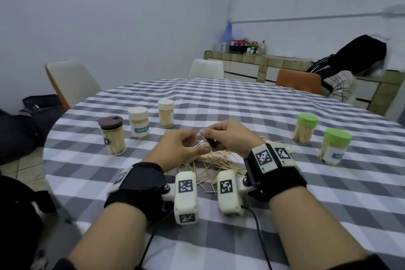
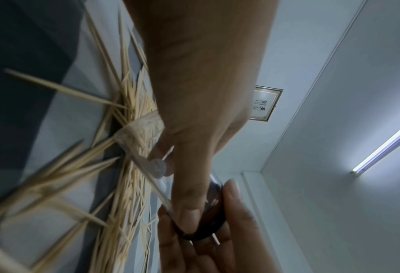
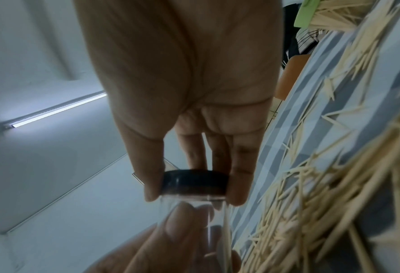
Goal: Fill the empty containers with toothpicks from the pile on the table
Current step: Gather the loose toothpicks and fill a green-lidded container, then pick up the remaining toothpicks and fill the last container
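Above the toothpick pile [image 1: 217, 160] both hands hold one small clear container [image 1: 205, 142] with a dark brown lid [image 3: 194, 184]. My left hand [image 1: 198, 143] grips the clear body [image 2: 145, 162], thumb on the side near the lid [image 2: 209, 223]. My right hand [image 1: 210, 138] pinches the lid between thumb and fingers, and the clear body [image 3: 194, 218] shows below it. The pile [image 2: 128, 194] lies loose on the checked cloth just under the hands. Through the clear wall I cannot tell what is inside.
Filled toothpick jars stand on the round checked table [image 1: 241, 105]: brown-lidded [image 1: 111, 136], white-lidded [image 1: 138, 123] and beige-lidded [image 1: 166, 113] at the left, two green-lidded [image 1: 305, 128] [image 1: 334, 146] at the right. Chairs [image 1: 70, 83] ring the far edge.
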